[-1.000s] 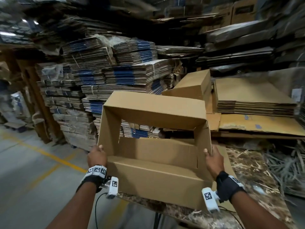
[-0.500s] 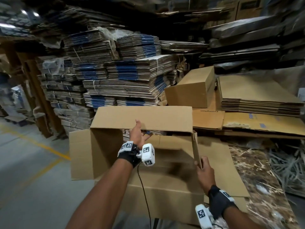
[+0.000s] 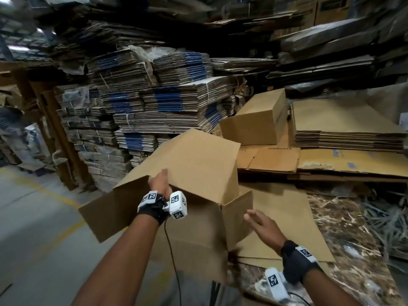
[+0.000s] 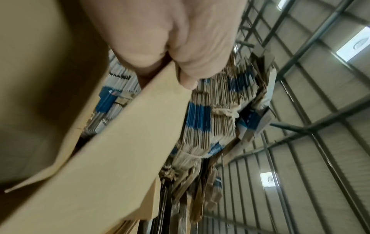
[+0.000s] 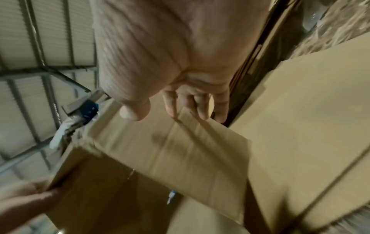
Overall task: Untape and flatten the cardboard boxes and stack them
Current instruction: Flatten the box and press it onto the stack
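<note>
Thumb (image 4: 188, 82) over box (image 4: 112, 158) edge, wrist-view only.

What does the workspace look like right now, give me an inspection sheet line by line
Surface: worktable littered with straw-like shreds, a flat cardboard sheet lying on it.
Job's things: open box half collapsed; one closed box behind; flattened stack at right.
Clutter: shredded scraps at far right.
Grippers: left hand grips the open box's top panel edge; right hand open, fingers straight near a side flap.
Cables: black cable hangs from the left wrist camera.
Surroundings: tied bundles of flattened cartons; concrete floor with yellow line.
</note>
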`<state>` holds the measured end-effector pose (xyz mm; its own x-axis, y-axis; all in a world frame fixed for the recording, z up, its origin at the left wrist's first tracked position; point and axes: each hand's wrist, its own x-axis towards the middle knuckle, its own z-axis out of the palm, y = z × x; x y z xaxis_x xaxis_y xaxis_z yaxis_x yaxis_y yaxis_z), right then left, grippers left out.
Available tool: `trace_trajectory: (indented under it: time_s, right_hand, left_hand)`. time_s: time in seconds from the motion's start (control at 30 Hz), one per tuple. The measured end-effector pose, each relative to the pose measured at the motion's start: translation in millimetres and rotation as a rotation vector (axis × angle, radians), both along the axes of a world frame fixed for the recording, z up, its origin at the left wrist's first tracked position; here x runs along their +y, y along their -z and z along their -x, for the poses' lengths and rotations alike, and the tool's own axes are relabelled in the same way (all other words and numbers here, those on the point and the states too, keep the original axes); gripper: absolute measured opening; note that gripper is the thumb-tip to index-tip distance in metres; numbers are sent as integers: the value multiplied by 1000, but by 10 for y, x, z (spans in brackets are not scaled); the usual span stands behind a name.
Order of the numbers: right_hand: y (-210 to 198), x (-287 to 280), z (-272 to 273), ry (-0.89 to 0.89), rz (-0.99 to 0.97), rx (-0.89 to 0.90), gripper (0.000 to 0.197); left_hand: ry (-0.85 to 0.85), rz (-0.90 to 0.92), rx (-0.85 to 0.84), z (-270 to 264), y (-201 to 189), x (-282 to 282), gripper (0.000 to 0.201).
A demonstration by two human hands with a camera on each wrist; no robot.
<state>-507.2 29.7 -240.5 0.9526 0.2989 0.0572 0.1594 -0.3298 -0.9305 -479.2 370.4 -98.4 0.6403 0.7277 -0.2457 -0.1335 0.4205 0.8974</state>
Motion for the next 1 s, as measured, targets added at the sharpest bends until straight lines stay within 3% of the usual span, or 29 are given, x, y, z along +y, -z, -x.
trace_trajectory:
  time_s: [0.1, 0.17, 0.23, 0.3, 0.43, 0.57, 0.67, 0.73, 0.83, 1.0]
  right_hand:
    - [-255, -58, -113, 156, 111, -106, 71]
    - [-427, -75, -187, 271, 161, -166, 85]
    - [-588, -16, -233, 241, 156, -134, 96]
    - [-717, 67, -234, 132, 91, 39, 104]
    - [-721, 223, -104, -100, -7, 581, 110]
    - [-442, 407, -31, -145, -229, 742, 123]
    - [-566, 543, 128, -127, -455, 799, 91]
    - [-542, 610, 127, -104, -533, 818, 86]
    - [-487, 740, 71, -43, -617, 812, 90]
    - [-601, 952, 78, -59, -798, 778, 46]
  left_hand:
    - [-50, -52, 30, 174, 75, 171, 89]
    - [-53, -137, 62, 292, 122, 242, 88]
    - [-56, -227, 90, 384, 202, 278, 85]
    - [-28, -242, 79, 439, 268, 271, 80]
    - [55, -297, 79, 552, 438, 258, 83]
    - [105, -347, 94, 527, 578, 351, 75]
    - [149, -283, 28, 446, 591, 368, 88]
    - [189, -263, 37, 423, 561, 364, 99]
    - [214, -224, -2, 421, 452, 411, 65]
    - [353, -224, 63, 384, 356, 646, 62]
